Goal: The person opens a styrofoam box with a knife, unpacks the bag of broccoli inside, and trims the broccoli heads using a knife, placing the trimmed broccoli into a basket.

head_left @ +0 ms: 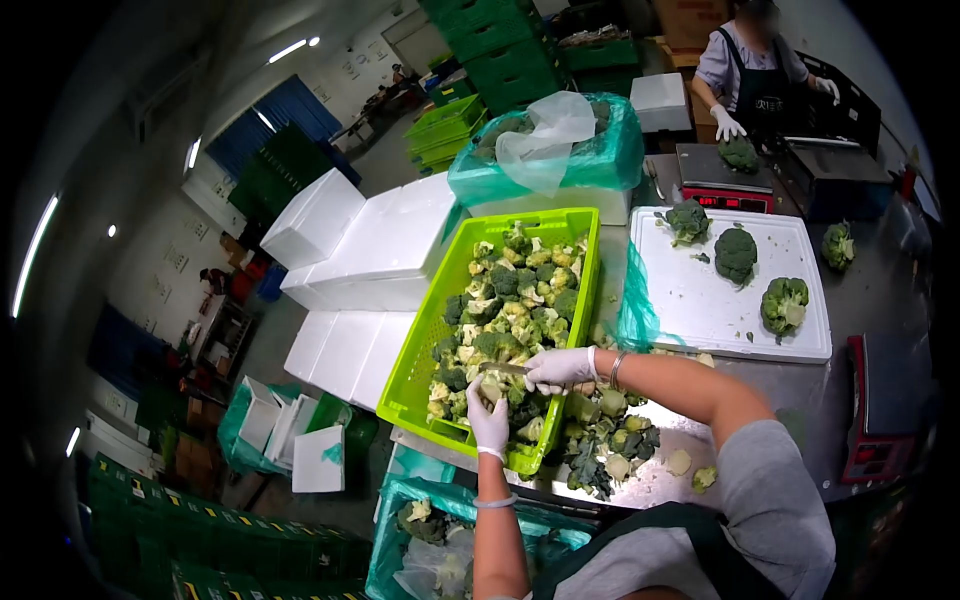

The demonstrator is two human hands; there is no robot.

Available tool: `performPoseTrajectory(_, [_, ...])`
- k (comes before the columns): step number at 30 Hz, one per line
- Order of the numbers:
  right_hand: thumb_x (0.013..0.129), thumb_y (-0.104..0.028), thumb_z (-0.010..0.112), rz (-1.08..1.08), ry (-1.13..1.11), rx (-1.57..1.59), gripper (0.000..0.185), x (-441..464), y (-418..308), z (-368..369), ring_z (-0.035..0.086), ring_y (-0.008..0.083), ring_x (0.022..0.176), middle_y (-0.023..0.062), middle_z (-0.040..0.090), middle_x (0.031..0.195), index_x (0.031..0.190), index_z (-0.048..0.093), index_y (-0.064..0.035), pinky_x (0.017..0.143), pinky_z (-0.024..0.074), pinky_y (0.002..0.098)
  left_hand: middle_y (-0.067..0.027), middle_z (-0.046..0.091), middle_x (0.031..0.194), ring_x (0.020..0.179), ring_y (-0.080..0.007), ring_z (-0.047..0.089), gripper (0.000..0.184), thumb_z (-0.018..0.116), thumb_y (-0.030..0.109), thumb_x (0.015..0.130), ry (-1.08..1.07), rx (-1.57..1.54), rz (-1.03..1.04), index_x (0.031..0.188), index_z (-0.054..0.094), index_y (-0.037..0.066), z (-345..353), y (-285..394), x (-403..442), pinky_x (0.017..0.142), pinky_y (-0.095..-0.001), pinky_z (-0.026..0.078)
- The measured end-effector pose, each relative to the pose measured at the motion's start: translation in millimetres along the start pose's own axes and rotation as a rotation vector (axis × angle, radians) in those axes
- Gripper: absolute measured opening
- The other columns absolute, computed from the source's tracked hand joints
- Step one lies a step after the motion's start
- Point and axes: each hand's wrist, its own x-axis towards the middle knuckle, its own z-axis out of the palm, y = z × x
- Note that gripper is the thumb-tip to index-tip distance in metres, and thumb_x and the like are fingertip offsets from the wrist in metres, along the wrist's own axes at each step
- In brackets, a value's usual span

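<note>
Both my hands wear white gloves and are over the lower part of a lime-green crate point(410, 385) filled with cut broccoli florets point(515, 300). My right hand point(560, 369) is closed round the handle of a knife point(505, 368), whose blade points left across the florets. Just below the blade, my left hand point(488, 418) has its fingers curled round a pale green broccoli piece point(489, 388). Trimmed stems and leaves point(605, 445) lie on the metal table right of the crate.
A white lid point(680, 300) holds three broccoli heads. Behind it a person point(760, 70) touches broccoli on a red scale point(725, 180). White foam boxes point(380, 240) stand left of the crate. A teal-lined box point(385, 540) with broccoli is below.
</note>
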Motion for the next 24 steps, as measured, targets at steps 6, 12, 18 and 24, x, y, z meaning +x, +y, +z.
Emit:
performPoseTrajectory(6, [0.084,-0.022,0.042,-0.419,0.434,-1.008,0.019,0.2,0.3,15.9,0.057,0.0309,0.057,0.0131,0.057,0.066,0.087,0.053,-0.0068,0.056,0.0462,0.0428,-0.0131,0.050,0.106,0.097,-0.0215,0.050,0.049,0.063,0.006,0.073,0.107,0.142,-0.016,0.117,0.042,0.001,2.7,0.8,-2.9,0.087,-0.0323,0.041])
performPoseTrajectory(12, [0.077,-0.037,0.061,-0.582,0.785,-0.950,0.039,17.8,-24.0,-13.9,0.058,0.0323,0.084,0.0134,0.059,0.092,0.105,0.057,-0.0102,0.071,0.0464,0.0420,-0.0250,0.057,0.098,0.090,-0.0397,0.056,0.054,0.065,0.034,0.073,0.137,0.734,-0.041,0.110,0.045,0.001,14.5,41.9,4.2,0.078,-0.0428,0.045])
performPoseTrajectory(18, [0.065,-0.058,0.066,-0.223,0.385,-0.815,0.073,62.5,-25.7,-9.1,0.056,0.0329,0.102,0.0165,0.058,0.113,0.120,0.053,-0.0118,0.085,0.0446,0.0388,-0.0269,0.060,0.091,0.086,-0.0434,0.057,0.054,0.057,0.047,0.080,0.077,0.704,-0.324,0.107,0.045,0.003,7.3,40.4,14.4,0.074,-0.0470,0.045])
performPoseTrajectory(24, [0.068,-0.052,0.067,-0.088,0.286,-0.476,0.070,74.2,-19.7,-14.6,0.059,0.0284,0.093,0.0192,0.062,0.101,0.118,0.053,-0.0055,0.081,0.0449,0.0365,-0.0243,0.058,0.085,0.076,-0.0388,0.056,0.032,0.053,0.025,0.088,0.161,0.255,-0.033,0.103,0.045,-0.002,-6.7,-9.6,-0.2,0.072,-0.0408,0.043])
